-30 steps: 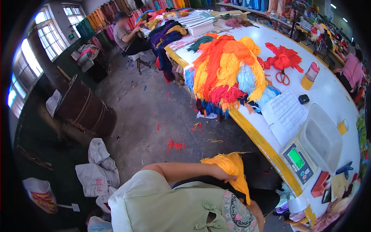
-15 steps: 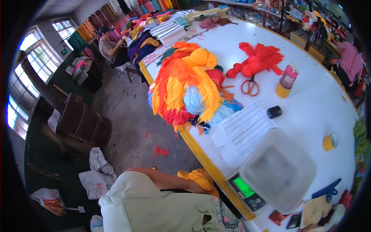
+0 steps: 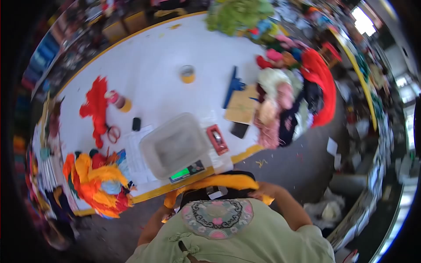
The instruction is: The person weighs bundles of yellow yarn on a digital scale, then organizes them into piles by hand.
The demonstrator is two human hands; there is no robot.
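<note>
A long orange-yellow yarn hank [image 3: 223,180] stretches across my lap below the table's near edge. My right hand [image 3: 263,191] is closed round its right end, with a short tail of yarn showing beyond the fingers. At the other end, my left hand [image 3: 169,211] is at the yarn, its fingers blurred and partly hidden. Above the hank, on the table edge, a scale [image 3: 187,172] with a lit green display carries a clear plastic tub [image 3: 175,144]. Beside it lies a red object [image 3: 217,139].
On the white table [image 3: 149,57] are a multicoloured yarn pile [image 3: 94,182], red yarn [image 3: 94,103], scissors [image 3: 113,134], a bottle [image 3: 118,101], a cup [image 3: 187,74], a blue clamp-like tool [image 3: 232,87] and more yarn [image 3: 280,92] at the right.
The view has swung to the right. The orange-yellow yarn, bunched low beside the table before, is now stretched out between my hands, which have come into view.
</note>
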